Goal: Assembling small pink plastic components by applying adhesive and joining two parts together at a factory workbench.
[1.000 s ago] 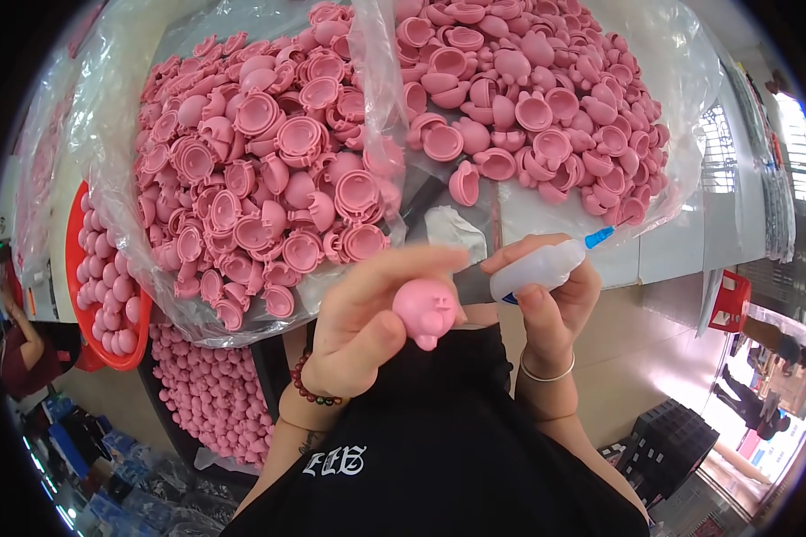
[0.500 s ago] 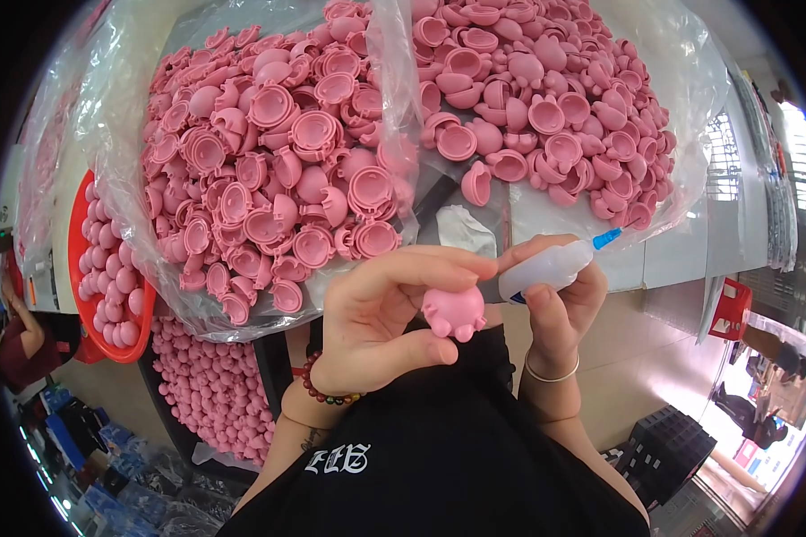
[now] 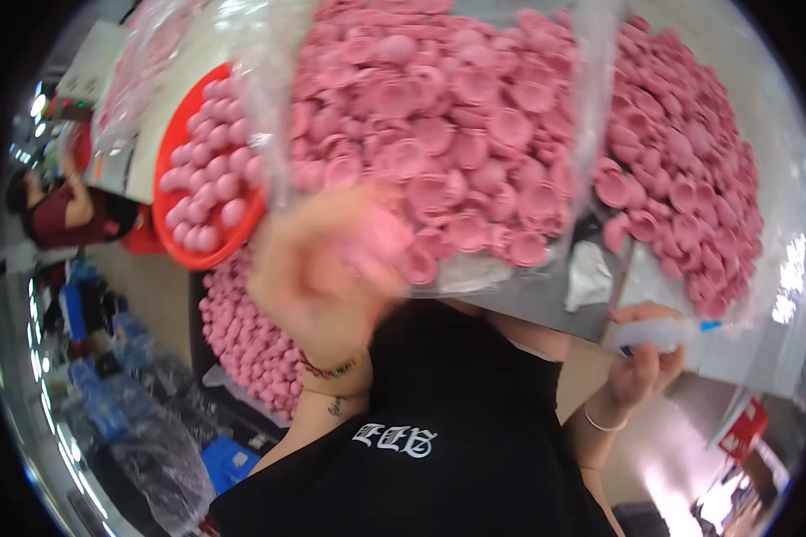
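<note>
My left hand (image 3: 313,268), smeared by motion, is in front of the near edge of the table at centre left. A small pink round toy (image 3: 378,237) shows blurred between its fingers. My right hand (image 3: 640,371) grips a translucent white squeeze bottle (image 3: 649,335) with a blue nozzle (image 3: 709,327) pointing right. Pink cup-shaped half shells (image 3: 475,152) lie heaped on the table beyond my left hand. Another heap of pink half shells (image 3: 690,179) lies farther right, past the bottle.
A red basket (image 3: 172,246) of pink balls stands at the table's left edge. Below it is a container of many pink balls (image 3: 251,345). Clear plastic sheeting (image 3: 595,98) divides the heaps. Crumpled white paper (image 3: 588,276) lies near the edge. Another person (image 3: 72,210) is at far left.
My view has turned left. My left hand has moved away from the bottle toward the red basket side, carrying the pink toy. My right hand still holds the bottle.
</note>
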The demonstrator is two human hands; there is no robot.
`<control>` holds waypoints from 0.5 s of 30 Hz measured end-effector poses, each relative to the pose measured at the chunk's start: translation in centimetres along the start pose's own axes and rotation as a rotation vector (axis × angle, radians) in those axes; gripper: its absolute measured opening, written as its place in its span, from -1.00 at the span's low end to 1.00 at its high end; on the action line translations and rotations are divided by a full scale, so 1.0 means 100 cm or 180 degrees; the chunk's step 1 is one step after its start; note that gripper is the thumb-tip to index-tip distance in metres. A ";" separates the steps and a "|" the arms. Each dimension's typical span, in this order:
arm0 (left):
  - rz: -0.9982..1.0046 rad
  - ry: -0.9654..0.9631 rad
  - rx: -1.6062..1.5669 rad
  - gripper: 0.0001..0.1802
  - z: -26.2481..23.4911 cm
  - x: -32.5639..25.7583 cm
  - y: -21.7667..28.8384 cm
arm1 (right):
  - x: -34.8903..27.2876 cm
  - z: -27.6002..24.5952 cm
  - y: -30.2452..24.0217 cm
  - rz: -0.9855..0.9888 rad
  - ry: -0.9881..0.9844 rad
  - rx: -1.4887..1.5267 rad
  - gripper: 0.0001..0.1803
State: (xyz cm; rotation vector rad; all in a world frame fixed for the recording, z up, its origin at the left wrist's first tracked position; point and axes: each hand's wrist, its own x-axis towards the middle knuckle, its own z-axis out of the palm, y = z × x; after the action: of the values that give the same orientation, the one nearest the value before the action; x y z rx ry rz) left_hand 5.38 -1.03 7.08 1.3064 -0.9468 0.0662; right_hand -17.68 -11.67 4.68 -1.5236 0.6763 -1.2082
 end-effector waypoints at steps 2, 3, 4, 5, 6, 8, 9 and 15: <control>0.0030 0.0845 0.1306 -0.77 -0.036 0.021 -0.013 | 0.004 -0.003 0.004 -0.0034 -0.0179 0.0112 -0.63; 0.0055 0.0873 0.1364 -0.77 -0.058 0.022 -0.019 | 0.005 -0.004 0.006 -0.0099 -0.0252 0.0058 -0.59; -0.0213 0.0584 0.2011 -0.74 -0.079 0.023 -0.023 | 0.006 -0.002 0.007 -0.0097 -0.0299 0.0054 -0.59; -0.0495 0.0276 0.2628 -0.70 -0.095 0.025 -0.025 | 0.007 0.001 0.006 -0.0099 -0.0302 0.0073 -0.59; -0.0819 -0.0384 0.3055 -0.62 -0.103 0.025 -0.021 | 0.009 0.004 0.005 -0.0087 -0.0304 0.0063 -0.60; -0.0560 -0.0912 0.3452 -0.62 -0.104 0.022 -0.026 | 0.009 0.007 0.005 -0.0070 -0.0292 0.0033 -0.60; -0.0293 -0.1427 0.3838 -0.60 -0.103 0.022 -0.027 | 0.010 0.007 0.005 -0.0071 -0.0272 0.0025 -0.61; -0.0341 -0.0099 0.2650 -0.67 -0.079 0.022 -0.019 | 0.011 0.005 0.005 -0.0041 -0.0391 -0.0021 -0.62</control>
State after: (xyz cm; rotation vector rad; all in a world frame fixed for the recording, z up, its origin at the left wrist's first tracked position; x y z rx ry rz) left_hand 12.15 3.90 7.33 2.1235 -0.9020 0.3902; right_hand -16.71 -12.62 4.63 -1.5956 0.5904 -1.1130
